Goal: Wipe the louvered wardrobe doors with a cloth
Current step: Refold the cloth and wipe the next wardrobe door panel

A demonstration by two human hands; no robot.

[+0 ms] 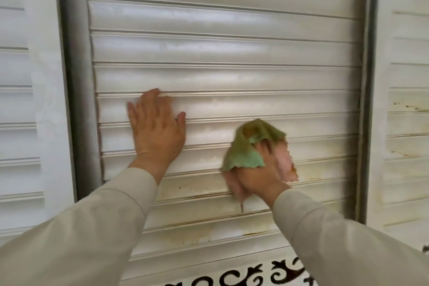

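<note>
wiping the lower slats of the middle louvered door (pixel 222 53)
left hand (pixel 157 132) lies flat, bracing; right hand (pixel 262 176) grips the cloth (pixel 246 153) (stained slats below look next).

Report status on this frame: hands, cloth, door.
Left hand flat on the louvered door. Right hand grips the cloth against the slats. Yellowish stains on lower slats. Nothing in the way.

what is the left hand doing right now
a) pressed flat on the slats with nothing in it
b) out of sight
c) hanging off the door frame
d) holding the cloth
a: the left hand lies flat with straight fingers on the louvered door and holds nothing, while the right hand grips the green and pink cloth.
</note>
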